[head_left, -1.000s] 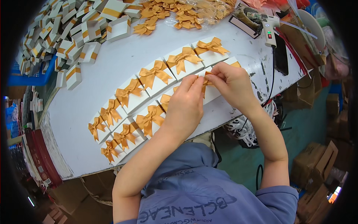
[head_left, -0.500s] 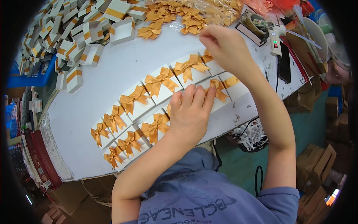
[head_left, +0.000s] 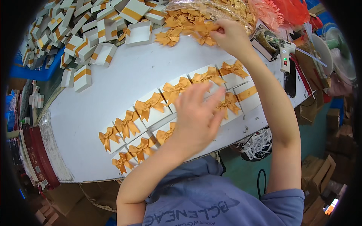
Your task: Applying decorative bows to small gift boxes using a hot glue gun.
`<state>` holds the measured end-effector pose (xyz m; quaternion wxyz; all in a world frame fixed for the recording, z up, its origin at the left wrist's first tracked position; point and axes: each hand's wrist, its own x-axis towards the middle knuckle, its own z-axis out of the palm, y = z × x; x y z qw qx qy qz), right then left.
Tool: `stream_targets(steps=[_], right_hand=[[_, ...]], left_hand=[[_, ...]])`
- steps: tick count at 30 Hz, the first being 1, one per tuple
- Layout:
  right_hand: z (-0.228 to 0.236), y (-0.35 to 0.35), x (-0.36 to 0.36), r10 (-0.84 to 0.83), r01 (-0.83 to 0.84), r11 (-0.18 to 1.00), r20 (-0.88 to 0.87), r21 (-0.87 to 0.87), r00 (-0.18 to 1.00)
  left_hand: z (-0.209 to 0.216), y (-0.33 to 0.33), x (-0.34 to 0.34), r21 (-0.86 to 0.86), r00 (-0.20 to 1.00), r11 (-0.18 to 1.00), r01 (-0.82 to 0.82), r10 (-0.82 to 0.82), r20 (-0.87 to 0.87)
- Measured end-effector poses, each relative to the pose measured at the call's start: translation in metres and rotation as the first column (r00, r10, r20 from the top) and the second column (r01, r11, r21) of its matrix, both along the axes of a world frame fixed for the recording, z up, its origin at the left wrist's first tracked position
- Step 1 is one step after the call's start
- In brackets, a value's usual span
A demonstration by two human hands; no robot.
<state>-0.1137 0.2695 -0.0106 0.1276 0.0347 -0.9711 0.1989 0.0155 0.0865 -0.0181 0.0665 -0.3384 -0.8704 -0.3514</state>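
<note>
Two rows of white boxes with gold bands stand on the table, most topped by a gold ribbon bow such as this box bow (head_left: 150, 106). My left hand (head_left: 198, 116), blurred by motion, hovers over the near row with its fingers spread and nothing in them. It hides part of that row. At the row's right end, one box (head_left: 247, 98) carries only a flat gold band with a small spot on it. My right hand (head_left: 233, 35) reaches to a pile of loose bows at the far side, its thumb and fingers pinched on a gold ribbon bow (head_left: 204, 27).
Many white box parts with gold bands (head_left: 107, 30) are heaped at the far left, some in a blue crate (head_left: 41, 71). A clear plastic bag (head_left: 222, 9) covers more bows. A white glue gun (head_left: 286, 56) with a cord lies at the right, near a spool (head_left: 322, 49).
My right hand has moved to the bow pile and pinched a bow there. My left hand has lifted from the near row, its fingers spreading. The whole view has shifted slightly.
</note>
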Motion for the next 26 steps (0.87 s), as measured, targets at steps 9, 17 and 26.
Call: stream_targets(steps=[9,17,26], right_hand=[[0.014,-0.042,0.099,0.366,0.223,-0.138,0.160,-0.965,0.917],[0.026,-0.010,0.137,0.294,0.120,0.232,0.187,-0.965,0.937],[-0.002,0.024,0.159,0.047,0.076,0.453,0.109,-0.888,0.993]], left_hand=[[0.012,0.009,-0.041,0.760,0.651,0.285,-0.584,-0.395,0.649],[0.015,0.018,-0.027,0.757,0.664,0.560,-0.337,-0.428,0.612],[-0.012,0.060,0.004,0.705,0.688,0.631,-0.323,-0.355,0.633]])
